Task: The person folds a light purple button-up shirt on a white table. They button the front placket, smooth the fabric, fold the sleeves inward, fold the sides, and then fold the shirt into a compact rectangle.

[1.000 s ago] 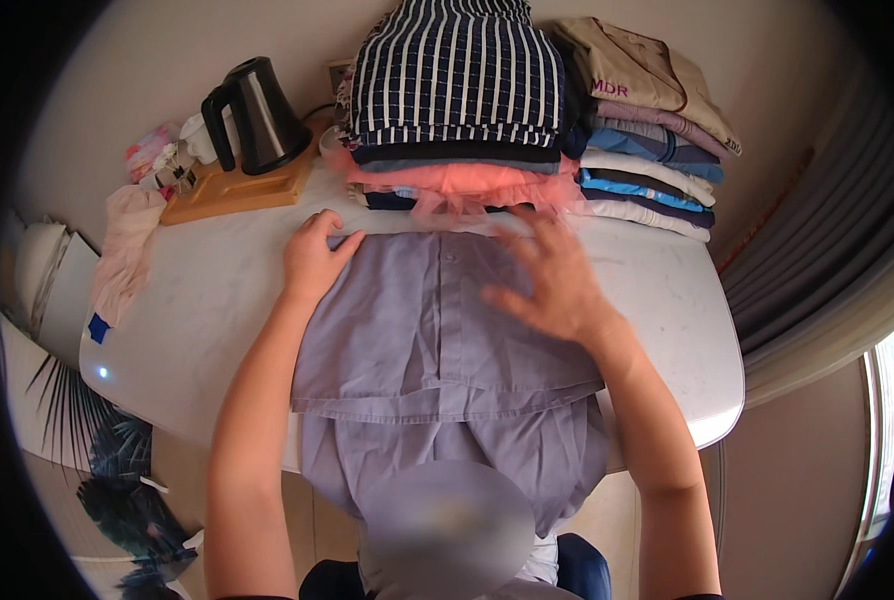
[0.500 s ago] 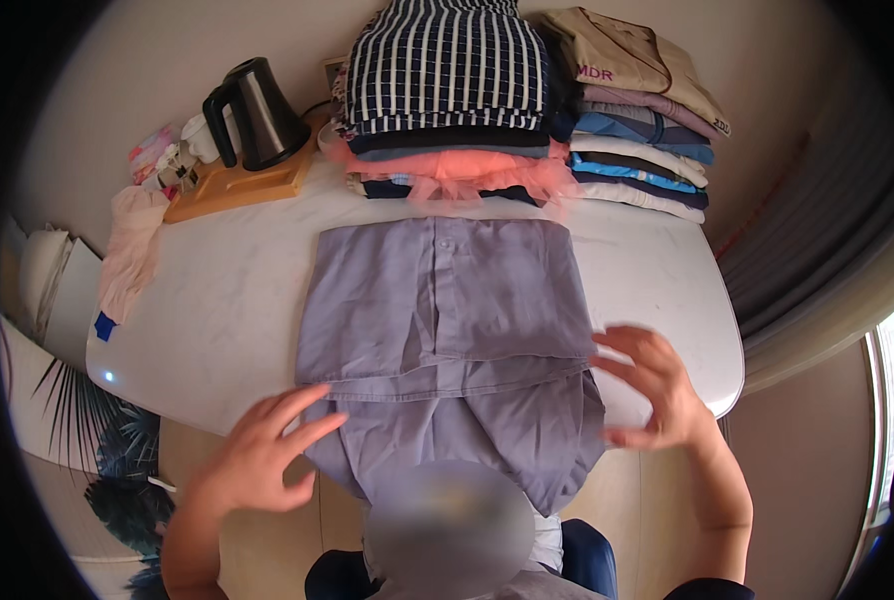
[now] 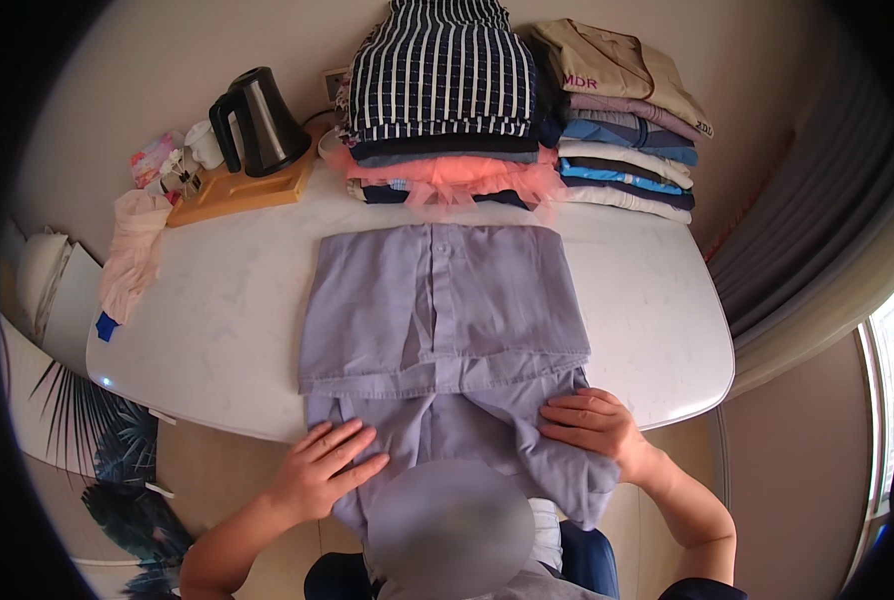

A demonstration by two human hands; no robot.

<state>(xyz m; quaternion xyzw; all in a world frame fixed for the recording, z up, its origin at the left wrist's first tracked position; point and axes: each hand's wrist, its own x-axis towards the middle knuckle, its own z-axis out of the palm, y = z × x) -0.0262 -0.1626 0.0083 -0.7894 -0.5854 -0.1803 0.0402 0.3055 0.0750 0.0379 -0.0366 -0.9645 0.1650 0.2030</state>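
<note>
A lavender-grey buttoned shirt [image 3: 507, 290] lies in front of me on the table. Its far part is folded over into a broad panel, with the button strip running down the middle. Below that panel's hem, the looser near part is creased and hangs past the table's front edge. My left hand [image 3: 329, 465] rests on the left side of this near part, fingers stretched out and a little apart. On the right side, my right hand [image 3: 595, 430] lies over the cloth with its fingers extended; its thumb is hidden. A blurred round patch covers part of the cloth at bottom centre.
The white table [image 3: 217, 310] has a rounded right end. Along its back stand a tall clothes pile [image 3: 442, 90], a second folded pile [image 3: 627, 155] and a kettle [image 3: 264, 125] on a wooden tray [image 3: 252, 195]. Pale pink cloth [image 3: 135, 240] hangs at the left edge.
Both hands have come down and inward, from raised beside the folded hem onto the shirt's near part. The shirt's lower cloth has shifted slightly at the right.
</note>
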